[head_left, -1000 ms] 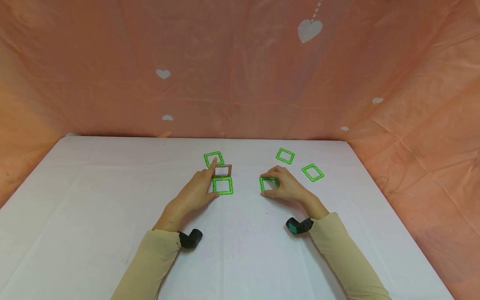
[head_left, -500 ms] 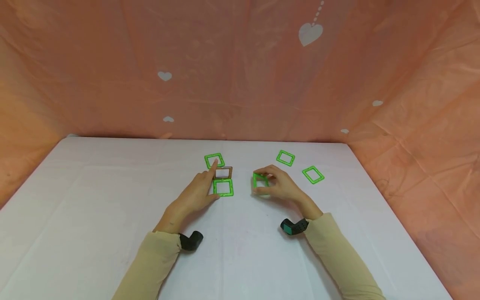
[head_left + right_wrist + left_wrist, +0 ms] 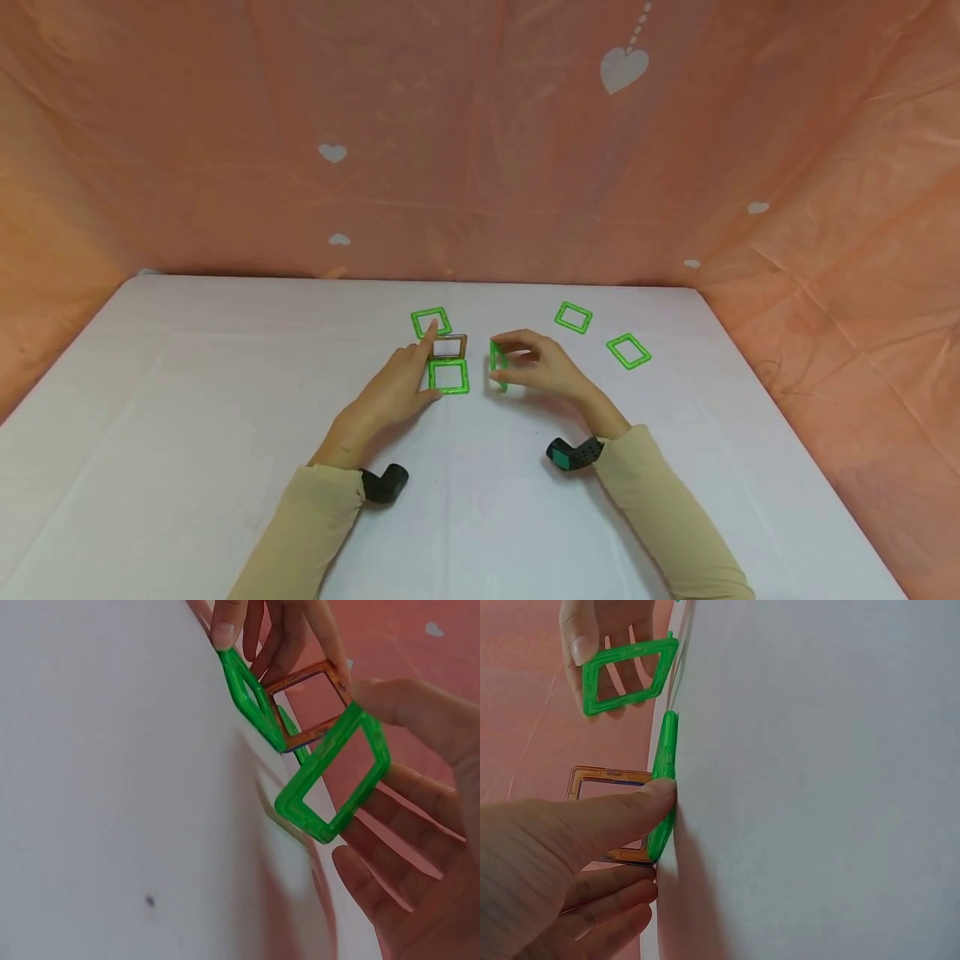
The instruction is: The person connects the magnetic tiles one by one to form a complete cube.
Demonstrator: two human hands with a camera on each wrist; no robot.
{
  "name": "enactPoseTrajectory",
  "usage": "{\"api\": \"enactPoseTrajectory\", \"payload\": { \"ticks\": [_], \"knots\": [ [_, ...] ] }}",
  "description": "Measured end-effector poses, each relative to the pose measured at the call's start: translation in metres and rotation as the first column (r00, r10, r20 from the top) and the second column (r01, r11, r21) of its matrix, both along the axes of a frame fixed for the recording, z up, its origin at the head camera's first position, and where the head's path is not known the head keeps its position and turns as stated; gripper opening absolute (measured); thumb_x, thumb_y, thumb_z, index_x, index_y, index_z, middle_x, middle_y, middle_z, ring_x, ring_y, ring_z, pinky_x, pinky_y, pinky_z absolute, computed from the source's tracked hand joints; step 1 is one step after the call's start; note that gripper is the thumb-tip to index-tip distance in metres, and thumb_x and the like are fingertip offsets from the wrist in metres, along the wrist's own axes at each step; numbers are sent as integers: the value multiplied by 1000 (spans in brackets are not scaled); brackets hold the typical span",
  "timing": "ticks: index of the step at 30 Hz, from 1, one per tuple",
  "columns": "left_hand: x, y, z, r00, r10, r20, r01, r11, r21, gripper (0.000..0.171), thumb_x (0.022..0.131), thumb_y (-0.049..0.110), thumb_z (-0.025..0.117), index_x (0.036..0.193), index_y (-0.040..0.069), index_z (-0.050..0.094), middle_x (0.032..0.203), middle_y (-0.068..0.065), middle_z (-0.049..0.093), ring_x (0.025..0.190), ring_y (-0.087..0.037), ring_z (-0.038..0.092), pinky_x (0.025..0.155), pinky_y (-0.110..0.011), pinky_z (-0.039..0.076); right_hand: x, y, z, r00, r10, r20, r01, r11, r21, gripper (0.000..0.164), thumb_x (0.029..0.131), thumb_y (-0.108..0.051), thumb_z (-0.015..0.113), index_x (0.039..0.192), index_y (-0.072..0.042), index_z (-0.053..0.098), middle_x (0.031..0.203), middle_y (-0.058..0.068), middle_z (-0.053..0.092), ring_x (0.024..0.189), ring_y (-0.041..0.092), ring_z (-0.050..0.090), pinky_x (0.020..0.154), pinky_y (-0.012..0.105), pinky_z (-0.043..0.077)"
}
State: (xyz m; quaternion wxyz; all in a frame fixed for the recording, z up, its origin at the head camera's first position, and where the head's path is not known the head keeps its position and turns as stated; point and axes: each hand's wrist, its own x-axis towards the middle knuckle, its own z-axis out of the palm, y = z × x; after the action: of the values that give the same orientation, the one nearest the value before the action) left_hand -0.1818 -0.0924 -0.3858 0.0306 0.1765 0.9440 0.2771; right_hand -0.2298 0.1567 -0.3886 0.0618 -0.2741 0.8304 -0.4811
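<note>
Green and orange-brown square frame tiles, of the magnetic building kind, are on the white table. My right hand (image 3: 542, 367) pinches a green tile (image 3: 319, 761) between thumb and fingers, tilted up with its face nearly edge-on to the head view. To its left, my left hand (image 3: 390, 385) holds a joined pair: its thumb presses a flat green tile (image 3: 453, 391), its index finger lies along the orange-brown tile (image 3: 634, 856). That tile stands upright from the green one's far edge in the wrist views. Behind it lies another green tile (image 3: 431, 311), partly under the index fingertip.
Two loose green tiles lie at the back right, one farther back (image 3: 578, 307) and one nearer the side (image 3: 639, 346). The white-covered table (image 3: 187, 400) ends at an orange-pink curtain (image 3: 480, 167) with pale hearts. A black wrist camera sits on each wrist.
My right hand has moved left with its green tile, turning it from nearly flat to upright. The left hand and the tiles at it have stayed in place.
</note>
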Motion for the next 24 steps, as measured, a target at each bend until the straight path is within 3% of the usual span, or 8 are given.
{"api": "enactPoseTrajectory", "payload": {
  "ticks": [7, 15, 24],
  "knots": [
    [0, 0, 0, 1000, 9, 0, -9, 1000, -2, 96, 86, 14, 72, 154, 4, 6, 136, -27, 48, 126, -40, 45, 107, -48, 39, 0, -6, -1, 999, 7, 48, -5, 999, -39, 50, 78, -9, 79, 124, -4, 61, 122, 13, 64, 116, 27, 59, 99, 41, 48],
    [1, -1, -1, 1000, -1, -13, 2, 1000, 5, 95, 86, 14, 72, 154, 3, 6, 135, -28, 48, 126, -40, 45, 106, -49, 39, 0, -13, -1, 993, 32, 113, -22, 996, -89, 51, 80, -6, 76, 127, -1, 57, 125, 19, 61, 118, 32, 58, 99, 45, 48],
    [1, -1, -1, 1000, 0, -8, 0, 1000, 6, 95, 86, 14, 72, 154, 3, 7, 137, -27, 48, 126, -40, 45, 106, -49, 39, 0, -19, -2, 987, 79, 142, -59, 989, -138, 51, 82, -2, 73, 128, 4, 54, 126, 26, 58, 116, 35, 59, 99, 40, 49]
  ]
}}
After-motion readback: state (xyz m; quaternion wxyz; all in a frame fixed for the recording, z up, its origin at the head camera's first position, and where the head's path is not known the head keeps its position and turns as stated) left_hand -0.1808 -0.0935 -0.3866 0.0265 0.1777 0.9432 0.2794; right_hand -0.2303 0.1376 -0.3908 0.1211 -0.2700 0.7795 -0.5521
